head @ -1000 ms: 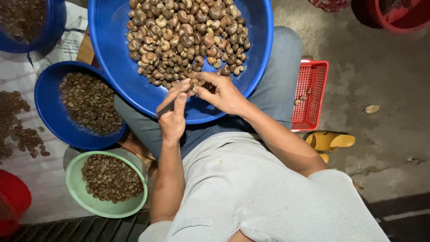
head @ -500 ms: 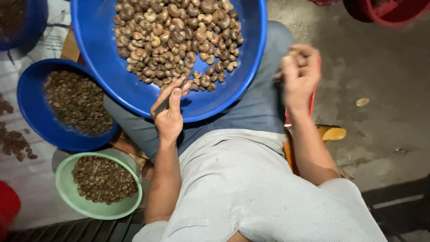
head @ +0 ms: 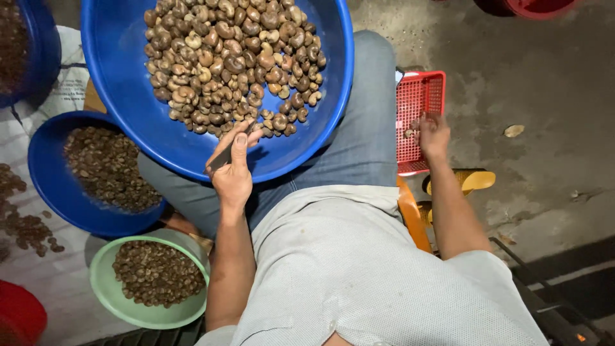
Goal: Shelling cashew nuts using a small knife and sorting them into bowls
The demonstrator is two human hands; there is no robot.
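Pinching a small dark blade (head: 223, 156) in the left hand (head: 233, 173) grip — right hand (head: 433, 133) loosely curled over the red basket (head: 419, 96).

The large round blue plastic basin (head: 128, 115) of brown shelled nuts is running off the top edge. A second blue bowl (head: 45, 57) at upper left and a red plastic tub (head: 19, 317) at lower left are each showing only a sliver. The red container (head: 538, 6) at the top is being cut off likewise. The left hand (head: 232, 173) is covering most of a thin dark tool (head: 222, 157), its type too unclear to tell. Whatever the right hand (head: 432, 131) is pinching over the red slotted plastic basket (head: 416, 96) is too small to identify.
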